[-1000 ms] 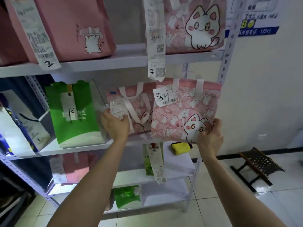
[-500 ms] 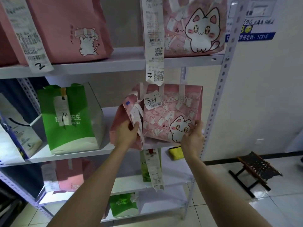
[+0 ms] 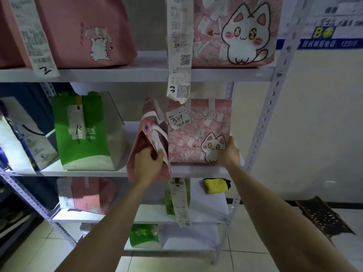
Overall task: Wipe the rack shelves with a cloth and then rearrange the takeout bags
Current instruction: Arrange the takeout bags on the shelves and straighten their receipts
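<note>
Two hands are setting pink takeout bags on the rack's middle shelf [image 3: 198, 170].

The left hand [image 3: 148, 165] is gripping a plain pink bag [image 3: 146, 140] by its lower front edge, fingers curled around the fabric — the bag is turned edge-on and leaning over the shelf's front lip. The right hand [image 3: 228, 153] is grasping the lower right corner of the cat-print bag [image 3: 198, 132] (tagged "34"), which is standing upright on the shelf just beside the plain one. A green bag [image 3: 82, 132] is sitting further left on the same shelf, and a yellow cloth [image 3: 215, 185] is lying one shelf below, at the right end.
</note>
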